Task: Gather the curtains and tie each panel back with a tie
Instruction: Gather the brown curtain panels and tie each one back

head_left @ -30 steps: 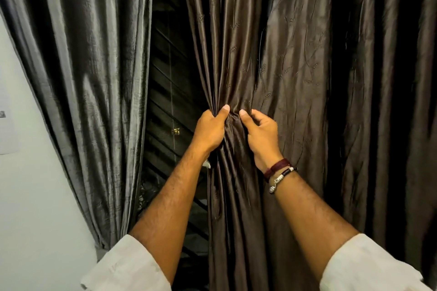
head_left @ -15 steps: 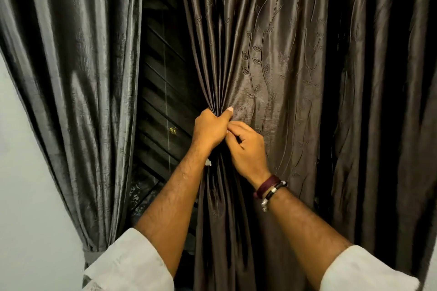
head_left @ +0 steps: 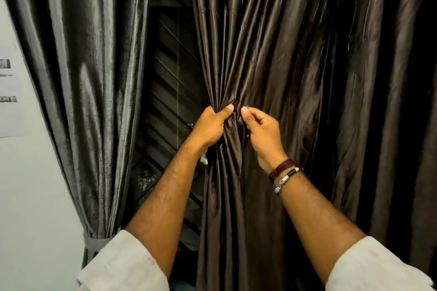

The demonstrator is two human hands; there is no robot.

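Bunching the brown curtain (head_left: 272, 54) into pleats, the left hand (head_left: 210, 125) clenches the gathered folds; the right hand (head_left: 264, 132) pinches cloth just beside it. At far left, the grey curtain (head_left: 82, 78) (already tied back) hangs.

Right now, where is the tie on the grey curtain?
In the head view the tie sits low on the left, wrapped around the gathered grey curtain beside the white wall, just above the person's left sleeve.
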